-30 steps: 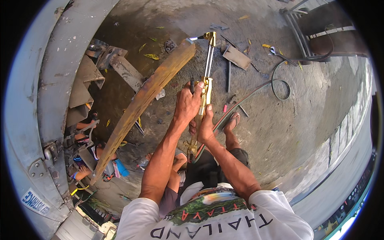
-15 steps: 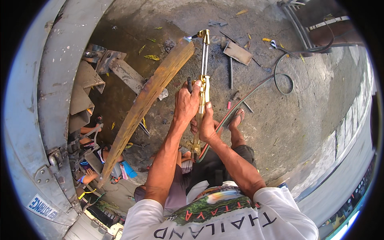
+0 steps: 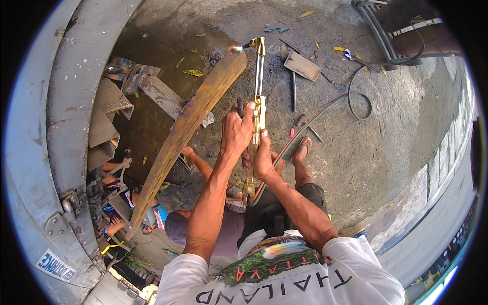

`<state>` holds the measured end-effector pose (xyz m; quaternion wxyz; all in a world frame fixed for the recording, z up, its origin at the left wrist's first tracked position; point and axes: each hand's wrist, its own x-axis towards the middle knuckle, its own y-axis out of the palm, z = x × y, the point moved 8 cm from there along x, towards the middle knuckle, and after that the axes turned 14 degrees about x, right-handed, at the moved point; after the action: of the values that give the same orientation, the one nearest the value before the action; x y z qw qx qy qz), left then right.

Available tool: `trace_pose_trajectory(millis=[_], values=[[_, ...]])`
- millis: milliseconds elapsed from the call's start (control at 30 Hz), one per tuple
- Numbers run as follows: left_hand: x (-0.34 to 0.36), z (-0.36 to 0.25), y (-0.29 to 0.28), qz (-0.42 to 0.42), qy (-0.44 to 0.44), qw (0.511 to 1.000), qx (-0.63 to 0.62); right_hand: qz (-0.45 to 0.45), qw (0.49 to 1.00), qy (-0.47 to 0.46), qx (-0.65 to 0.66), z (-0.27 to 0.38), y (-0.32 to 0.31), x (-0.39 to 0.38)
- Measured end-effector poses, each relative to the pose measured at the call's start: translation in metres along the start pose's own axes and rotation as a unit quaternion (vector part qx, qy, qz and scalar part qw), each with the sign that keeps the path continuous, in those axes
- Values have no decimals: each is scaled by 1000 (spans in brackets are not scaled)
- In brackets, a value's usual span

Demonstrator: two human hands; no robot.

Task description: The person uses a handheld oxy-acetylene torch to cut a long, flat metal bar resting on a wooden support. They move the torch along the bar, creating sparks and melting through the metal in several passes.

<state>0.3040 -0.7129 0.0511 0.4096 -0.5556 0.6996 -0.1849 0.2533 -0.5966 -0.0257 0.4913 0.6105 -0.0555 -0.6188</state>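
Note:
A brass cutting torch with long silvery tubes points away from me, its angled head bent to the left. My left hand wraps round its upper handle, thumb along the top. A short black rod sticks up by that hand; I cannot tell what it is. Lower on the handle, my right hand is closed round the torch. At the nozzle a small bright flame touches the far end of a long, rusty, curved metal beam, which glows orange there. The beam slants from near my left side up to the nozzle.
Red and green hoses run from the torch and loop across the concrete to the right. Rusty steel brackets lie left of the beam. A flat metal plate lies ahead. Another person's purple-clad body is close on my left.
The flame at the nozzle now glows orange on the beam's end, where it was bluish-white. A co-worker's bare arm has come into view, reaching beside the beam, and the purple clothing shows more.

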Motion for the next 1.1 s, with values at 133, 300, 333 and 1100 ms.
trace_pose_trajectory(millis=[133,300,333,1100], values=[[1,2,1,10,-9,1000,0,-6,1000,2,4,0,0,0],[2,4,3,-15,6,1000,-7,0,1000,5,-6,-2,-1,3],[2,5,3,-20,-1,1000,-4,2,1000,3,-12,-2,-1,3],[2,4,-2,-30,-11,999,33,-2,1000,-16,-9,3,5,-1]])
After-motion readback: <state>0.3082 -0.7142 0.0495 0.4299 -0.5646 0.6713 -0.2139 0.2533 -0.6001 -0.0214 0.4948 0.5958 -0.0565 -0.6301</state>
